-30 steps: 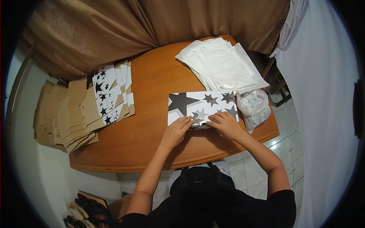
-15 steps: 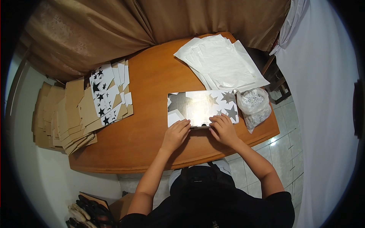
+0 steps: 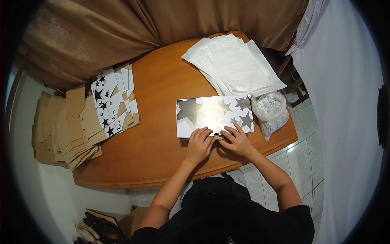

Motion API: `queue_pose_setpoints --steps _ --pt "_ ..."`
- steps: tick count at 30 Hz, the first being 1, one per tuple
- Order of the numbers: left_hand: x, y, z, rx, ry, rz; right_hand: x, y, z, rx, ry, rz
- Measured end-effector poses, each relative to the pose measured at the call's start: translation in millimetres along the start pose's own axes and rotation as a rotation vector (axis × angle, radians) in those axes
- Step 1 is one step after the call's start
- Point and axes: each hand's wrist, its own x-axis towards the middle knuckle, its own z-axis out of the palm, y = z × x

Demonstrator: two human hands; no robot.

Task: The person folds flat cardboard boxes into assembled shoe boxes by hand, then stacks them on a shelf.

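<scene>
A flat white box (image 3: 214, 115) printed with silver stars lies on the wooden table (image 3: 162, 93), near its front edge. The left hand (image 3: 198, 143) and right hand (image 3: 237, 140) rest side by side at the box's near edge, fingers curled down and pressing on that edge, touching it rather than gripping round it. Just right of the box sits a clear bag (image 3: 270, 112). Behind the box lie white sheets (image 3: 231, 65). Well left of the box are stacked flat cartons (image 3: 87, 118).

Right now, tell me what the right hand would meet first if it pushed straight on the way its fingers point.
The right hand points up and left, and its fingertips already touch the star-printed box. It meets that first; the white sheets lie farther on.
</scene>
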Motion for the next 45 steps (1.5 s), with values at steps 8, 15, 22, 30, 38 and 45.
queue_pose_setpoints --steps 8,15,22,30,38,45 --pt "-6 -7 7 0.051 0.046 0.049 -5 2 8 -0.052 0.01 0.0" --pt "-10 -14 8 0.118 0.081 0.145 -4 1 10 -0.052 0.044 0.016" --pt "-5 -11 14 0.157 0.165 0.106 0 -5 12 -0.092 0.065 0.091" --pt "23 3 4 0.247 0.024 0.041 39 52 -8 -0.156 -0.046 0.359" --pt "27 -4 -14 0.265 -0.031 0.034 54 80 -3 -0.177 -0.235 0.692" --pt "8 -54 -51 0.467 0.074 -0.132 45 35 -23 0.082 -0.261 0.777"
